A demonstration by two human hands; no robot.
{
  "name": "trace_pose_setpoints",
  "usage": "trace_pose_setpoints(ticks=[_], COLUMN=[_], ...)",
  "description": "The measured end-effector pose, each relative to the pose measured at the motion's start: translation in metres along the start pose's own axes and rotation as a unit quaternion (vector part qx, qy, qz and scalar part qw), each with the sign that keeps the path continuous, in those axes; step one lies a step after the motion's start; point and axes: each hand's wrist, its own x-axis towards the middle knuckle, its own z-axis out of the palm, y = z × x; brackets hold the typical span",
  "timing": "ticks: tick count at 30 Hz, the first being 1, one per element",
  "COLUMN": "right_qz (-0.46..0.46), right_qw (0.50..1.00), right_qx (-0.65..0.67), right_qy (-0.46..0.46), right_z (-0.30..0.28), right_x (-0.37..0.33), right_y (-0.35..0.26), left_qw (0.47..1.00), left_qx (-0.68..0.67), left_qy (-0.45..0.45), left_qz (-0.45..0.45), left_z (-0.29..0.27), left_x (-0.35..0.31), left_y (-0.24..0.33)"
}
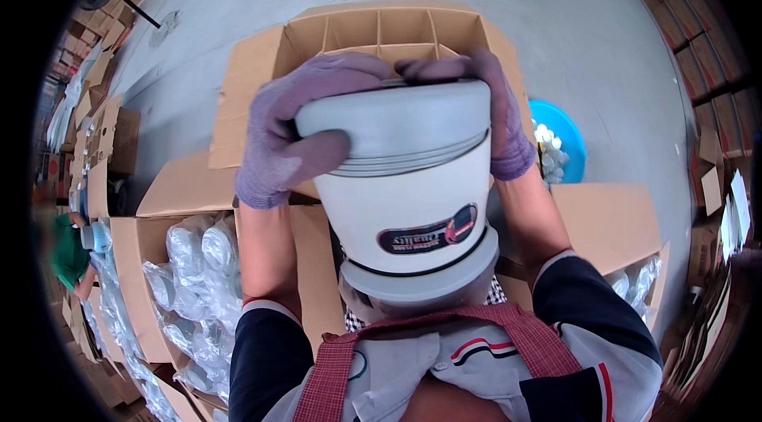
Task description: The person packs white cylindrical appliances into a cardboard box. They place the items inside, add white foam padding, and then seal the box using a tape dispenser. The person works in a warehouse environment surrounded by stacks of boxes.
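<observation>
A white plastic container (397,196) with a wide ribbed grey end and a dark oval label fills the middle of the view, tilted close to my chest. Its label appears upside down to me. My left hand (305,124), in a purple-grey glove, clasps the grey end, with the thumb on its side and the fingers over its far edge. On the other side my right hand (496,104), gloved alike, grips the same end. The container's other grey end (421,283) sits near my apron (468,335). My palms hide part of the far edge.
Just beyond my hands stands an open cardboard box (349,29) with dividers. Another box (147,251) at left holds plastic-wrapped items (198,263). A blue basin (573,144) with small white pieces is at right. Stacked cartons (698,33) line the right side; someone in green (70,251) works far left.
</observation>
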Motion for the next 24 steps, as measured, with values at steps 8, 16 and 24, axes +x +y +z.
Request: trace_pose_setpoints(ticks=[8, 16, 24], right_qz=[-0.057, 0.104, 0.065], right_qw=[0.986, 0.968, 0.989], right_qx=[0.154, 0.228, 0.134], right_qy=[-0.002, 0.006, -0.003], right_z=[0.017, 0.029, 0.015], right_x=[-0.023, -0.025, -0.042], right_y=[-0.009, -0.039, -0.036], left_qw=[0.988, 0.968, 0.949], left_qx=[0.146, 0.240, 0.302], left_qy=[0.051, 0.069, 0.088], left_qz=[0.026, 0.004, 0.030], left_z=[0.036, 0.040, 0.068], left_x=[-0.026, -0.042, -0.045], left_y=[0.033, 0.054, 0.063])
